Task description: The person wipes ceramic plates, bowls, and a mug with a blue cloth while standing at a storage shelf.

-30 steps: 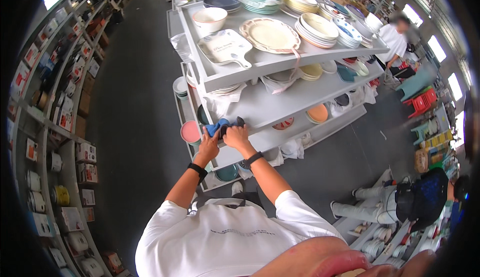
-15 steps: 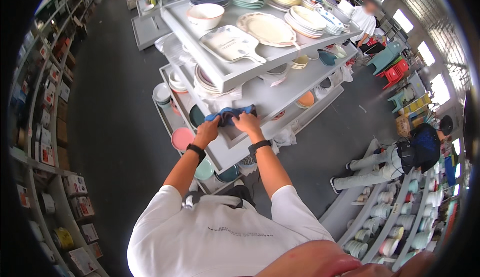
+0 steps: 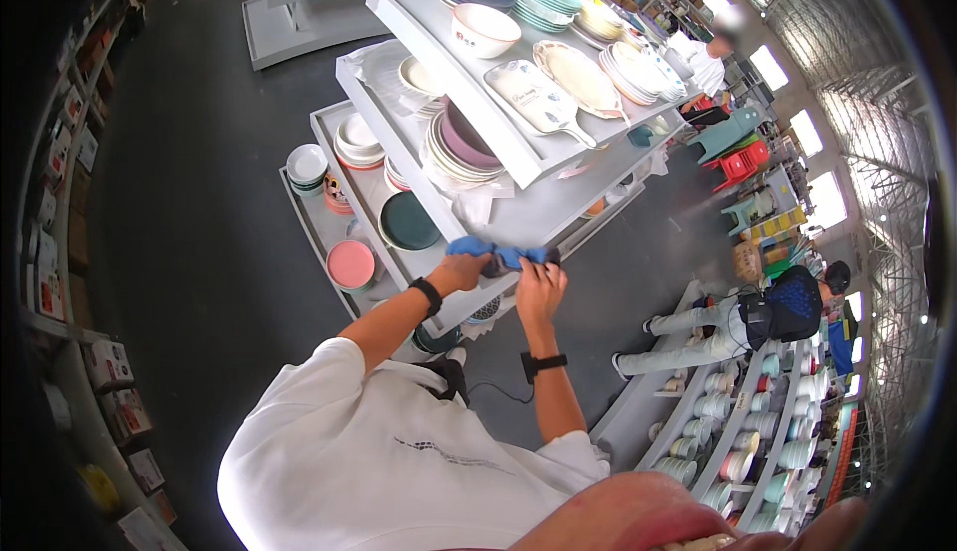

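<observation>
A bunched blue and dark cloth point(image 3: 510, 257) stretches between my two hands, just above the near corner of a tiered grey display shelf. My left hand point(image 3: 462, 272) is closed on its left end. Gripping the right end, my right hand point(image 3: 540, 286) has its fingers curled over the fabric. To the left of the cloth, a dark green plate point(image 3: 410, 221) and a pink dish point(image 3: 351, 265) sit on lower tiers. A stack of white plates with a purple one point(image 3: 469, 137) stands beyond my hands. Whether the cloth touches the shelf I cannot tell.
The shelf's top tier point(image 3: 543, 157) carries a white bowl point(image 3: 485, 31), a handled square dish point(image 3: 531, 96), an oval platter point(image 3: 581, 78) and plate stacks. Crockery racks point(image 3: 688, 471) and a person in dark clothing point(image 3: 793, 302) are at right. Boxed goods line shelving point(image 3: 75, 337) at left.
My hands and the cloth have shifted right and slightly down in view, and the cloth is lifted and bunched differently. The head view has turned, so the shelf also appears shifted.
</observation>
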Action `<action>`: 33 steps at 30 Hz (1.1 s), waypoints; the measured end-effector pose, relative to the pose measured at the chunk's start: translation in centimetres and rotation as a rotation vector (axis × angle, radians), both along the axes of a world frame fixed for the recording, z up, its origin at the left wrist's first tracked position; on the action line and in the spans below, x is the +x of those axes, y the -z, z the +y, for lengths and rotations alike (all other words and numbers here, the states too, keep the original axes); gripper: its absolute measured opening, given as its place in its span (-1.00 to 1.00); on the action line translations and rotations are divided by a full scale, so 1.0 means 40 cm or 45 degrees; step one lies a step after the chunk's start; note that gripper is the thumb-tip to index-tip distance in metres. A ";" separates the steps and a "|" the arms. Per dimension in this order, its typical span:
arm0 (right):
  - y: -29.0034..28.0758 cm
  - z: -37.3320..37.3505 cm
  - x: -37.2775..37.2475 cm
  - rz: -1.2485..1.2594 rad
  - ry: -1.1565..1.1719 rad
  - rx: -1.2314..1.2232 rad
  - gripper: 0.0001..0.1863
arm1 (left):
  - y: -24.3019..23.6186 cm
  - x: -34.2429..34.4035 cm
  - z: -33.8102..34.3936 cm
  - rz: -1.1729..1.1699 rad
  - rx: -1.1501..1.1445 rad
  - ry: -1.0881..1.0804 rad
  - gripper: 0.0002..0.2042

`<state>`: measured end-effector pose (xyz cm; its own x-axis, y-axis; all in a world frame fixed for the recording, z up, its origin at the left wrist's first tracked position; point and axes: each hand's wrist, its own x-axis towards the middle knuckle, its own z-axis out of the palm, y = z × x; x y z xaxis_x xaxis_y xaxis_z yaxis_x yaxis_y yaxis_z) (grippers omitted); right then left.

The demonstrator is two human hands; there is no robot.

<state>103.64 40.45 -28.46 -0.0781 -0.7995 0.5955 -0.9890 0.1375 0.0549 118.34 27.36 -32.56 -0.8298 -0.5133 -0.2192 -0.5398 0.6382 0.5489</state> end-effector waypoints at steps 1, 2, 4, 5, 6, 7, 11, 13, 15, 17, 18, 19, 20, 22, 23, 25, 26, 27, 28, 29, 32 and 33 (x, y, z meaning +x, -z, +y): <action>0.003 0.029 0.013 0.071 0.093 -0.034 -0.67 | 0.000 -0.005 0.012 0.038 0.007 0.100 -0.35; 0.010 0.049 0.031 0.087 0.098 -0.037 -0.67 | 0.000 -0.008 0.031 0.097 -0.006 0.101 -0.35; 0.036 0.082 0.067 -0.076 0.272 0.086 -0.68 | -0.013 0.015 0.074 0.128 -0.007 0.013 -0.49; 0.068 0.090 0.070 -0.237 0.258 0.176 -0.68 | -0.007 0.018 0.081 0.125 0.003 0.031 -0.49; 0.098 0.096 0.069 -0.241 0.275 0.184 -0.68 | -0.002 0.018 0.083 0.150 -0.046 0.004 -0.49; 0.123 0.089 0.078 -0.373 0.310 0.245 -0.67 | 0.009 0.026 0.078 0.165 -0.097 -0.031 -0.50; 0.152 0.026 0.084 -0.650 0.388 0.362 -0.59 | 0.086 0.018 0.005 0.225 -0.318 -0.006 -0.43; 0.142 -0.010 0.073 -0.638 0.440 0.392 -0.57 | 0.131 0.000 -0.056 0.199 -0.387 -0.018 -0.45; 0.165 -0.023 0.022 -0.697 0.475 0.413 -0.56 | 0.119 -0.027 -0.076 0.164 -0.468 0.010 -0.49; 0.173 -0.042 0.005 -0.881 0.563 0.470 -0.51 | 0.094 -0.038 -0.077 0.129 -0.397 -0.024 -0.56; 0.173 -0.041 0.014 -0.892 0.573 0.482 -0.51 | 0.088 -0.029 -0.067 0.091 -0.334 -0.073 -0.62; 0.164 -0.048 0.022 -0.838 0.618 0.461 -0.47 | 0.092 -0.019 -0.063 0.112 -0.340 -0.095 -0.63; 0.136 -0.067 0.032 -0.778 0.651 0.433 -0.44 | 0.094 -0.009 -0.066 0.113 -0.343 -0.106 -0.63; 0.099 -0.076 0.029 -0.803 0.733 0.497 -0.29 | 0.091 0.018 -0.054 0.152 -0.362 -0.042 -0.54; 0.093 -0.074 0.018 -0.807 0.732 0.551 -0.25 | 0.078 0.020 -0.050 0.156 -0.364 -0.045 -0.54; 0.107 -0.056 -0.009 -0.811 0.731 0.598 -0.21 | 0.047 0.021 -0.040 0.061 -0.407 -0.030 -0.54; 0.137 -0.034 -0.058 -0.760 0.673 0.513 -0.25 | 0.027 0.008 -0.031 0.089 -0.420 -0.025 -0.54; 0.135 -0.037 -0.101 -0.703 0.606 0.422 -0.27 | 0.006 -0.007 -0.029 0.223 -0.542 -0.058 -0.54; 0.111 -0.056 -0.102 -0.696 0.587 0.417 -0.27 | 0.004 0.001 -0.034 0.326 -0.653 -0.104 -0.53; 0.086 -0.053 -0.093 -0.714 0.645 0.519 -0.32 | -0.047 0.016 -0.030 0.327 -0.503 -0.124 -0.54; -0.049 -0.073 -0.011 -0.813 0.659 0.596 -0.41 | -0.105 0.066 -0.071 0.554 -0.643 -0.288 -0.54; -0.097 -0.071 -0.017 -0.947 0.599 0.613 -0.43 | -0.114 0.071 -0.091 0.872 -0.635 -0.310 -0.59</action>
